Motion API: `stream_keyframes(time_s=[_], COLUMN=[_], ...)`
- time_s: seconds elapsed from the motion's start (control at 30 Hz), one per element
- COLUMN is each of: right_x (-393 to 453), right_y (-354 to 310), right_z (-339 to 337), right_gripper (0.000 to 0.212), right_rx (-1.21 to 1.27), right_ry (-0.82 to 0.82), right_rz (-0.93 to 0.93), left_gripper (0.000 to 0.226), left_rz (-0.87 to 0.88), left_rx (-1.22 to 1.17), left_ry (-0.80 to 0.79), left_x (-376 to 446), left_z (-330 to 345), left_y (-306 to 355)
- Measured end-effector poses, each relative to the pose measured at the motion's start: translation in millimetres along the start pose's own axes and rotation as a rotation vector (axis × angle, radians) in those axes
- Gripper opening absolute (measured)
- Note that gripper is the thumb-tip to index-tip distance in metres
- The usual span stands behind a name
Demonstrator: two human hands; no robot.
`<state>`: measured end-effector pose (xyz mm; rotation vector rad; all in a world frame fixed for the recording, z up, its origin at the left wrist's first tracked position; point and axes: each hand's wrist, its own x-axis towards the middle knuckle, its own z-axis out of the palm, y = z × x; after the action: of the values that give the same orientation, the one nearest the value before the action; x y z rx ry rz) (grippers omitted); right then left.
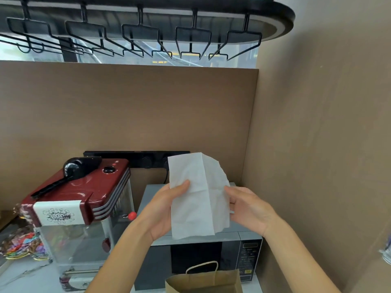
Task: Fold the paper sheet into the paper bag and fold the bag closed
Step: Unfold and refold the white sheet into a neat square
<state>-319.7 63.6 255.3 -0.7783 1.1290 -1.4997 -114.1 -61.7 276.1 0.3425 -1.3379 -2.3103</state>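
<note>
A white paper sheet [196, 197], creased lengthwise and partly folded, is held upright in the air above the microwave. My left hand [165, 208] grips its left edge with the thumb on the front. My right hand [247, 206] holds the right edge, where a folded flap curls behind. A brown paper bag [203, 281] with a twisted paper handle stands open at the bottom edge of the view, below the sheet and in front of the microwave; its lower part is cut off.
A grey microwave [249, 256] stands against the brown right wall. To its left is a red popcorn machine [80, 197] with a black scoop on top. Colourful wrapped packets [21, 246] lie at far left. A black glass rack [137, 34] hangs overhead.
</note>
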Motion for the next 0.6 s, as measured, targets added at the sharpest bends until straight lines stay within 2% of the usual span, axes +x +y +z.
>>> stream_keyframes(time_s=[0.27,0.6], right_x=[-2,-4], right_y=[-12,-18], right_z=[-1,-3], right_gripper=[0.026,0.026], right_rx=[-0.194,-0.285], right_ry=[0.102,0.140], right_rz=[-0.177,-0.272], left_gripper=[0.030,0.028], left_rz=[0.023,0.129], left_rx=[0.158,0.406], left_ry=[0.066,0.112], left_x=[1,-1], left_z=[-12,-19], left_y=[3,4])
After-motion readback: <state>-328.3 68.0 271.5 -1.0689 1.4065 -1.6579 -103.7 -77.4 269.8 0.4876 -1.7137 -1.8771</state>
